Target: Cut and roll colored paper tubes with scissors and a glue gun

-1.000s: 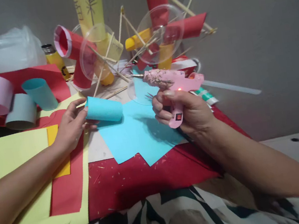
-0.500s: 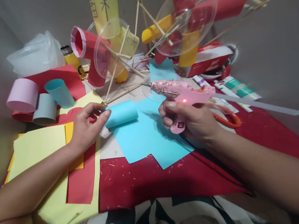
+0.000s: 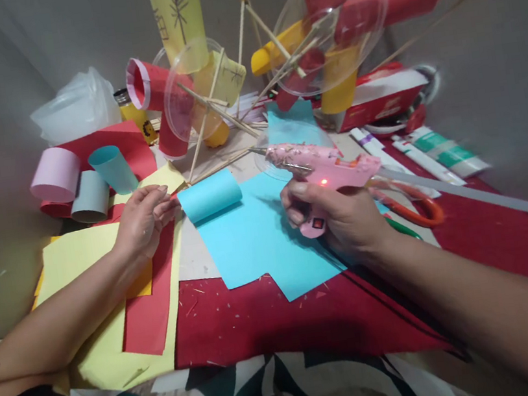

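In my right hand [image 3: 339, 207] is a pink glue gun [image 3: 325, 163] with its red light lit. Its nozzle points left over the blue paper [image 3: 268, 230], and a long clear glue stick [image 3: 469, 187] sticks out behind. A blue paper roll [image 3: 209, 196] lies at the upper left of that sheet, curled on its side. Just left of the roll, my left hand [image 3: 142, 218] hovers with loosely bent fingers, apart from it and holding nothing that I can see.
Structures of sticks [image 3: 248, 36], clear plastic discs [image 3: 331, 25] and coloured tubes stand at the back. Short paper cylinders [image 3: 55, 175] sit at left above yellow sheets [image 3: 76, 260]. Orange-handled scissors [image 3: 412, 203] and glue tubes [image 3: 451, 149] lie at right.
My left hand has let go of the blue roll's left end and moved a little left, turning its fingers up. My right hand keeps the glue gun nearly in place. The view has shifted slightly.
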The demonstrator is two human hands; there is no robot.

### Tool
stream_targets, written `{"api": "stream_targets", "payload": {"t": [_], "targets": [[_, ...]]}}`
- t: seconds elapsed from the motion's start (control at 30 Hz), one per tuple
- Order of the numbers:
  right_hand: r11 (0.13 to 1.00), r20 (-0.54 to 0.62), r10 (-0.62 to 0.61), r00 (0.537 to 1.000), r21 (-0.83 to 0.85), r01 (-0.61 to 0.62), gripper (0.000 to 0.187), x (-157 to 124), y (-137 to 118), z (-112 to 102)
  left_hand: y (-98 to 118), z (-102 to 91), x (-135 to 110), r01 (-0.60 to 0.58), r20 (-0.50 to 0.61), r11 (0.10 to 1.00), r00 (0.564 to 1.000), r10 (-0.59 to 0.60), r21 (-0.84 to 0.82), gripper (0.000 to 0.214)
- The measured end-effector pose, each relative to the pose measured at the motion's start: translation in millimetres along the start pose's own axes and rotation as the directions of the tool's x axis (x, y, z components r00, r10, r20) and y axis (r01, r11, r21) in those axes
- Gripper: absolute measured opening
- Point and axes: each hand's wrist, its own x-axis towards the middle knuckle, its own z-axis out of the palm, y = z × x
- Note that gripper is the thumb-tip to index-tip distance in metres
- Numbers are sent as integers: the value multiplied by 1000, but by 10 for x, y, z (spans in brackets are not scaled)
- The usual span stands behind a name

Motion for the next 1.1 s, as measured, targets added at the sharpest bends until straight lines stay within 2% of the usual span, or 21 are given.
{"api": "stream_targets", "payload": {"t": [0.1, 0.2, 0.37, 0.47, 0.53, 0.63, 0.77, 0.83, 0.97, 1.1], "targets": [[999, 5, -5, 1000, -47, 5, 28, 0, 10, -30, 58, -17, -17, 162, 29, 987, 986, -162, 12, 20], [995, 28, -13, 1000, -95, 16, 31, -5, 3, -38, 22, 5, -55, 192, 71, 981, 978, -194, 34, 26], [993, 32, 20, 999, -120, -16, 36, -43, -40, 28, -86, 65, -63, 63, 161, 998, 985, -66, 23, 65], [996, -5, 35, 999, -80, -35, 37, -66, -65, 67, -76, 51, -39, -60, 230, 998, 972, 52, 30, 73], [1000, -48, 7, 999, -30, -9, 36, -72, -75, 78, -54, 29, -60, -195, 277, 980, 945, 175, 45, 77], [997, -133, -43, 990, 59, 51, 29, -64, -73, 86, -55, 2, -163, -454, 348, 882, 853, 389, 125, 72], [984, -157, 9, 987, 176, 19, 22, -52, -55, 124, -158, -17, -312, -747, 427, 604, 660, 618, 279, 64], [976, -146, 74, 987, 213, -42, 27, -57, -50, 155, -229, -27, -351, -820, 486, 479, 572, 661, 314, 62], [949, -118, 164, 979, 289, -124, 38, -69, -71, 210, -295, -29, -384, -893, 570, 317, 448, 689, 319, 50], [900, -22, 228, 973, 387, -202, 47, -57, -108, 234, -208, -1, -402, -955, 691, 67, 257, 676, 290, 35]]}}
